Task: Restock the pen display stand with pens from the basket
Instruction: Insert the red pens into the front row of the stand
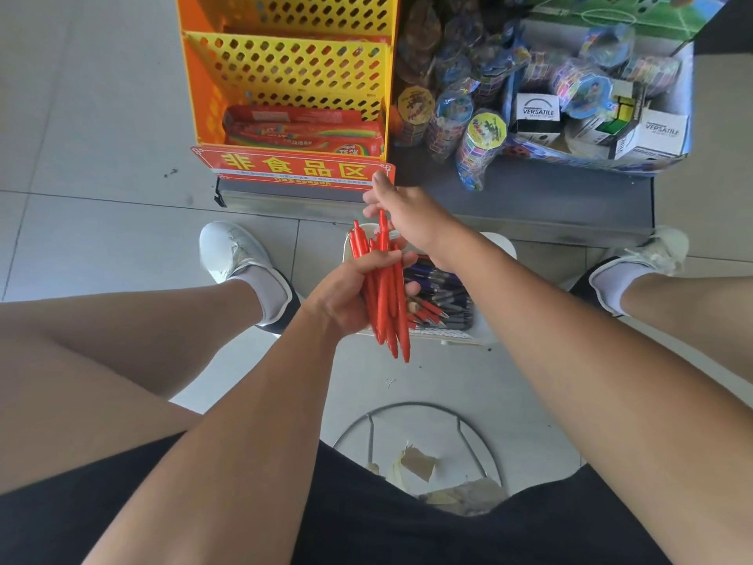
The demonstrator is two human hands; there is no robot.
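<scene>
1. Step in hand: gathering. The left hand (346,295) is clamped round a bundle of red pens (387,311), thumb across the barrels, tips pointing down and clicker ends up
2. The right hand (403,216) hovers just above the bundle's upper ends, fingers loose and apart, thumb raised. It seems to hold nothing; whether a fingertip touches a clicker I cannot tell
3. The basket (485,334) sits directly under both hands, its white rim showing to the right of the left hand. More pens (440,295) lie in it, mostly dark blue, a few red
4. The stand (285,67) is beyond the right hand and to its left, well apart from the pens. None of the held pens is in it yet
5. Next move, as I judge it: carry the bundle forward and up to a compartment, with the right hand squaring the ends so that none slips out
6. Materials: the pens are slim, smooth, glossy plastic and likely slippery when bunched. The stand is rigid yellow and orange sheet punched with oval holes, in stepped tiers
</scene>
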